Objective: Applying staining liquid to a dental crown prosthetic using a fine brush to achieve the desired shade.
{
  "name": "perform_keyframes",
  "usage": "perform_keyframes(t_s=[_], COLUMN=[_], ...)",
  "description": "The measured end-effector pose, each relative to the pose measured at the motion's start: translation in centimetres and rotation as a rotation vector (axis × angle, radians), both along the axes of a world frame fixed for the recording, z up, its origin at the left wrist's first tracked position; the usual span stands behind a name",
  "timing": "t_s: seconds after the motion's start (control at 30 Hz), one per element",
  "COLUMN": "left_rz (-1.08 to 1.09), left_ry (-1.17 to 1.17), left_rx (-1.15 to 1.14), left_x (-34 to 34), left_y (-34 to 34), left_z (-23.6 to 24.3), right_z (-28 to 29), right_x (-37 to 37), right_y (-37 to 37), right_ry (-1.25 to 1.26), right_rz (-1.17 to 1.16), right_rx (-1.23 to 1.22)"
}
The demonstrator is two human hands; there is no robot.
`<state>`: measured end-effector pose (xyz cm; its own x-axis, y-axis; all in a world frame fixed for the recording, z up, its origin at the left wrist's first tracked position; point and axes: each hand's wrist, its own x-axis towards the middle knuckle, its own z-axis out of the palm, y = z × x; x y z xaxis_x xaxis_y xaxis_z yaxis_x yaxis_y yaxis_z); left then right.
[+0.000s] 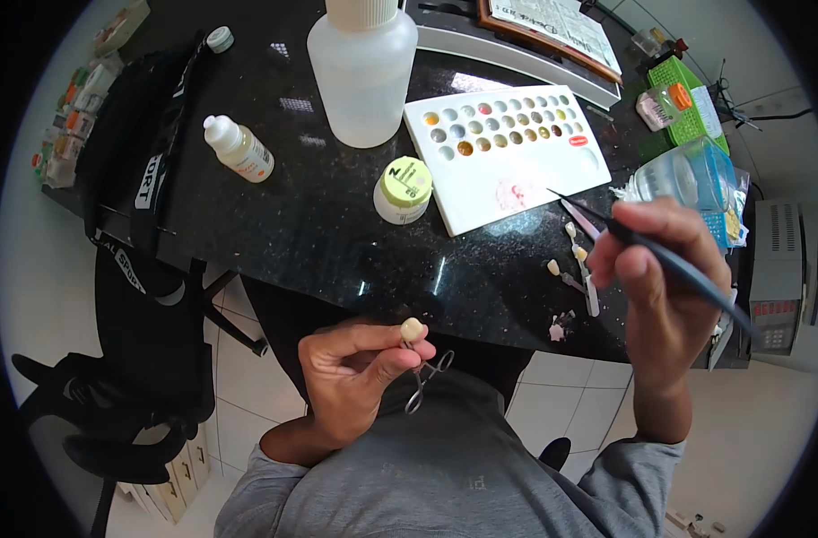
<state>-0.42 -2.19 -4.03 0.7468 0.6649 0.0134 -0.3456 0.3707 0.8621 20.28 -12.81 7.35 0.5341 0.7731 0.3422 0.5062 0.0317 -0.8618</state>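
Observation:
Between the thumb and fingers of my left hand (351, 372) is a locking forceps (420, 390), its ring handles hanging below. A cream tooth crown (412, 329) sits at its upper end, by my fingertips. Raised over the right side of the table, my right hand (665, 287) is closed on a fine brush (687, 269) with a dark handle. The thin brush tip points left, at the lower edge of a white palette (552, 184). The palette has rows of small wells in yellow, brown and grey, and a pink smear on its flat part.
Left of the palette stand a lime-lidded jar (403, 190), a large translucent bottle (362, 81) and a small dropper bottle (240, 150). Tooth-shaped shade tabs (572, 269) lie near my right hand. A green basket (687, 99) and a clear blue-tinted container (696, 170) stand far right on the black table.

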Motion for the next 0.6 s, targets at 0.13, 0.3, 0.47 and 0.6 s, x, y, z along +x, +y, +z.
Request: perform_keyframes(t_s=[0.13, 0.3, 0.47, 0.6], left_rz=[0.006, -0.080, -0.166, -0.187], left_ry=[0.064, 0.079, 0.125, 0.150], left_rx=[0.113, 0.207, 0.245, 0.233], left_x=[0.0, 0.0, -0.2, -0.1], left_y=[0.5, 1.6, 2.1, 2.3], left_z=[0.6, 1.0, 1.1, 1.5], right_z=[0.3, 0.0, -1.3, -1.4], right_x=[3.6, 6.2, 6.9, 7.4], right_y=[3.9, 7.6, 8.9, 9.1], right_ry=[-0.015, 0.035, 0.035, -0.060], right_rz=[-0.019, 0.085, 0.164, 0.227], right_rx=[0.016, -0.127, -0.118, -0.173])
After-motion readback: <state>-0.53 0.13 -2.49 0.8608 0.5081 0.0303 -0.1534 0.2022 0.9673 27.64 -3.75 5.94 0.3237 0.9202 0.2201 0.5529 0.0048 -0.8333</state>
